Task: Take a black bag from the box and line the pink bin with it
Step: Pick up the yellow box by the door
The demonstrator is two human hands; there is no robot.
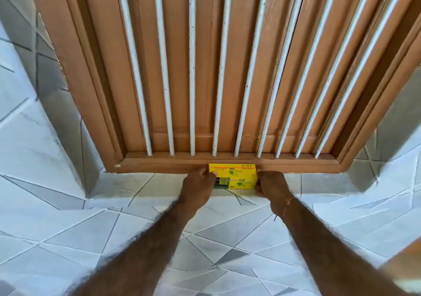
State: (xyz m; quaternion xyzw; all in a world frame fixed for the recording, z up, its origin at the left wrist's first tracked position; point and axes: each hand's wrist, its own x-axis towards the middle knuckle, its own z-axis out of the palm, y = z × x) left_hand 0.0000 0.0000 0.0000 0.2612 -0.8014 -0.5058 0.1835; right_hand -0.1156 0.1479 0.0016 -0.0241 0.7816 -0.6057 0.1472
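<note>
Here we clasp the yellow box (234, 175) endwise, left hand (200, 187) and right hand (272, 187) each pinching it; light, crushable card, we judge.

box (237, 175) on sill, before barred window (192, 68) | left hand (198, 187) left end | right hand (272, 185) right end

We stretch both bare forearms forward, nearly parallel, wrists straight. Our left hand (197, 187) curls its fingers inward, thumb on top — knuckles toward us. Our right hand (272, 185) mirrors it, fingers wrapped and closed, a thin thread around the wrist. Both hands clamp the same box (234, 176) from opposite ends — palms facing each other.
</note>
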